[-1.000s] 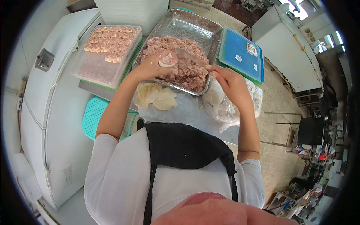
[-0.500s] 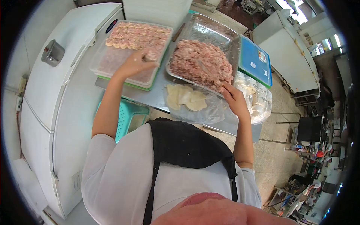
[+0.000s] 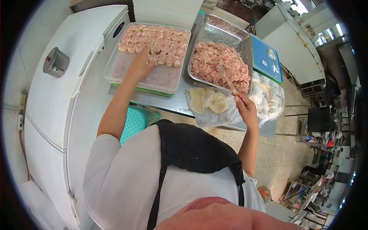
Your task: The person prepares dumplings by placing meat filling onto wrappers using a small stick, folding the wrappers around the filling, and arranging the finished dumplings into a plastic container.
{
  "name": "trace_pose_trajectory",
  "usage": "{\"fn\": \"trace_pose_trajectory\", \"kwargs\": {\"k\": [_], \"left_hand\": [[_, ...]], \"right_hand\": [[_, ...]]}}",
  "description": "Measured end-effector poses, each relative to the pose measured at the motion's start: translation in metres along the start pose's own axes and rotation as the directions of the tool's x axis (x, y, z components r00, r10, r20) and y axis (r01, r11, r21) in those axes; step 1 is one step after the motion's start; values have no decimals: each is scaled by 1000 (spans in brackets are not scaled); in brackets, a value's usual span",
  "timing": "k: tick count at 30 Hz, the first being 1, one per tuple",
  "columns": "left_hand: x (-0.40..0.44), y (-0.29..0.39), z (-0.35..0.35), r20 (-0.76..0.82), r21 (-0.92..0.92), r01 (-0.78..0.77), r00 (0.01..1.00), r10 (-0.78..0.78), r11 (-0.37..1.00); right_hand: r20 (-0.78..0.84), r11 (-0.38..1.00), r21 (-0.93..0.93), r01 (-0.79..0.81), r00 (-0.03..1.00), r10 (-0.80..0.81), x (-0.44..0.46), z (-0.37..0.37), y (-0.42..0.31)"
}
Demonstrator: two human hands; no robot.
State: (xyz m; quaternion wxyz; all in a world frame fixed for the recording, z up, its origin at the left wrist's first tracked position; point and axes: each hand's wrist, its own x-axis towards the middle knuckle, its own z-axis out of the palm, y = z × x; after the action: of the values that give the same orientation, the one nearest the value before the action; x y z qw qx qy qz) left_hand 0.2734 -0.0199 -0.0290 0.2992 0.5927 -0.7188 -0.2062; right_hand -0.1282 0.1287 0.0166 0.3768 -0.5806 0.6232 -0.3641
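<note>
One round metal pot (image 3: pixel 56 63) stands farthest left of the metal tray (image 3: pixel 226 32). Nearer the tray, one clear plastic box (image 3: pixel 111 69) holds rows of bumpy, round dumplings (image 3: pixel 161 40), too many to count surely; the left hand (image 3: pixel 142 66) is over them, fingers loosely spread. The tray holds one coarse mound of ground meat (image 3: pixel 211 63). Below it lie at least four smooth, pale wrappers (image 3: pixel 208 99). The right hand (image 3: pixel 247 111), at its lower-right corner, grips one slim, smeared tool (image 3: pixel 229 81). Right of it lies one flat blue lid (image 3: pixel 266 57).

Far end of the tool (image 3: pixel 230 83) lost in the minced meat (image 3: pixel 218 61), print on the blue lid (image 3: pixel 264 59) too small for reading, teal stool (image 3: pixel 133 122) partly hidden under the tabletop (image 3: pixel 165 104), distant clutter (image 3: pixel 330 143) unclear.
</note>
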Motion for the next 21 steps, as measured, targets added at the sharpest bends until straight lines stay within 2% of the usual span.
{"fn": "trace_pose_trajectory", "kwargs": {"k": [4,7,8,9,10,11,13,14,16,17,19,20,21], "left_hand": [[8,3,4,-21,-2,-34,999,34,999],[12,-3,13,-91,21,-114,989,115,993],[13,-6,13,-88,22,-113,990,114,993],[13,-8,11,-31,-56,-93,995,91,994],[12,-12,9,30,-132,-67,997,71,989],[9,-15,8,35,-131,-61,997,67,989],[4,-21,8,51,-116,-52,997,58,992],[1,-24,9,63,-116,-51,996,59,992],[-5,-18,15,-75,114,-91,992,100,989],[-7,-7,21,-62,113,-97,993,104,989],[-18,37,21,-214,243,-101,965,155,965],[-25,63,25,-206,246,-99,967,152,964],[-31,93,34,-167,123,-158,970,178,980]], "right_hand": [[22,998,-36,-53,998,54,-1,-4,16],[35,990,-139,5,999,0,4,-10,25],[51,973,-224,54,998,-43,9,-15,30],[71,947,-306,101,994,-83,13,-21,34],[73,948,-304,97,994,-78,18,-31,33],[107,860,-499,104,993,-57,25,-44,27],[172,591,-794,142,985,-6,41,-76,14],[200,427,-888,169,979,28,50,-94,8],[218,207,-959,196,972,89,67,-121,-2],[211,212,-959,187,972,99,77,-129,10],[301,146,-934,325,939,-163,92,-132,35],[290,207,-930,305,952,-96,92,-118,30],[412,165,-878,450,884,-219,104,-113,73]]}}
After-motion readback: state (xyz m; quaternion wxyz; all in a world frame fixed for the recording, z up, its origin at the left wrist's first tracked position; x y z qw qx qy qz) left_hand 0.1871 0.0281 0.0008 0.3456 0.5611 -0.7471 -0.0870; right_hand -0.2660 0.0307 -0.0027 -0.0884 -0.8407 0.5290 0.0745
